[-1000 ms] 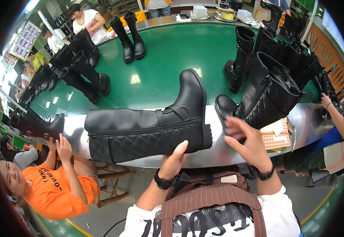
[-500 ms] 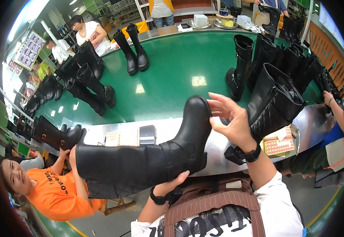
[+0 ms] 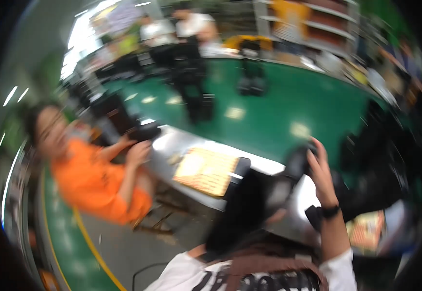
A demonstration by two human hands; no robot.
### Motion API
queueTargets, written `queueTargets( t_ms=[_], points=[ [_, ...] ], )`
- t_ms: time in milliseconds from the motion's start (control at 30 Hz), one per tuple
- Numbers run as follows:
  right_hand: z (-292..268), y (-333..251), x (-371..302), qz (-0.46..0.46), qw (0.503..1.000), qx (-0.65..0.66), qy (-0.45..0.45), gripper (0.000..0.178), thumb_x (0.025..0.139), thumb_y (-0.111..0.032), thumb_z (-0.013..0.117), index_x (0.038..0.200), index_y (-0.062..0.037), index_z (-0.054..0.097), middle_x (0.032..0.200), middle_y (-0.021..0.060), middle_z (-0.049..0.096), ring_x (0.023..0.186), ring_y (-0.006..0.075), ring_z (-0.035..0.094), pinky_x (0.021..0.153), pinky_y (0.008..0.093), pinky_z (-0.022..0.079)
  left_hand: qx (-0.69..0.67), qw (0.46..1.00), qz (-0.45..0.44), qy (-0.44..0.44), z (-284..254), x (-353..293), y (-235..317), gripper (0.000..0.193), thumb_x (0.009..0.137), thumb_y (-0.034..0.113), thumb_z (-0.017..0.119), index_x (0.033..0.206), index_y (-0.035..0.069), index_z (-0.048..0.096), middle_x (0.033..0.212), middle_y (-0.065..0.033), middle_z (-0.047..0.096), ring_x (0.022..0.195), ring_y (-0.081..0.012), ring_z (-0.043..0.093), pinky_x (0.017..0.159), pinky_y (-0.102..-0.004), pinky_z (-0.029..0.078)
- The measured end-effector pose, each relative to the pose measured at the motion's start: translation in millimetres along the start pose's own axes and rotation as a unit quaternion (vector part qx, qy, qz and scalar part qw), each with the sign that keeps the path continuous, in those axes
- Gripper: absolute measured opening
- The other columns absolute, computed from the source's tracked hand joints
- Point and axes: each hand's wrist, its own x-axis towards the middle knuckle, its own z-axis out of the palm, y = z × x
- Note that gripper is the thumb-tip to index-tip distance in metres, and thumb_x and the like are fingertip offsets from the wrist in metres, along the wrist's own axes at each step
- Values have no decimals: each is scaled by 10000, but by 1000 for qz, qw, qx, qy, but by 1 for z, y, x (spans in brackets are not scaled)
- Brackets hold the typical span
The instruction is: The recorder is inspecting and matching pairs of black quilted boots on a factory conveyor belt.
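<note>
A tall black boot (image 3: 240, 208) lies slantwise in front of my chest, its toe pointing up and right. My right hand (image 3: 323, 177) is at the toe, with the fingers up along its edge and a black band on the wrist. Of my left hand (image 3: 276, 216) only a bit shows under the ankle, supporting the boot; the rest is hidden behind the shaft. The whole picture is smeared by motion, so finger detail is poor.
A co-worker in an orange shirt (image 3: 102, 177) sits at left, hands on another dark boot (image 3: 116, 114). Yellowish sticker sheets (image 3: 206, 170) lie on the metal table edge (image 3: 199, 198). Black boots stand on the green tabletop (image 3: 283, 97), with a dark cluster (image 3: 375, 155) at right.
My view has swung to the left, bringing the orange-shirted person nearer the middle. The boot has tilted from lying nearly level to a steep slant, its shaft now toward me.
</note>
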Motion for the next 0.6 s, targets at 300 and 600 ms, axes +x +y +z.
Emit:
queueTargets(
  t_ms=[300, 600],
  points=[
    [-52, 106, -5, 136, 989, 41, 37, 379, 1007, -194, 569, 1330, -7, 503, 1238, 88, 612, 1066, 189, 618, 917, 340, 521, 470, 858, 192, 77, 18, 0, -9, 806, 782, 246, 777, 1458, 40, 388, 1398, -178, 433, 1306, -333, 441, 1110, -394, 358],
    [-49, 109, 0, 170, 982, 84, 20, 331, 1008, -219, 574, 1284, -52, 500, 1124, 56, 619, 965, 148, 624, 820, 291, 538, 510, 840, 133, 125, 24, 9, -6, 834, 771, 340, 771, 1461, 48, 405, 1390, -181, 454, 1303, -353, 429, 1110, -432, 337]
  ],
)
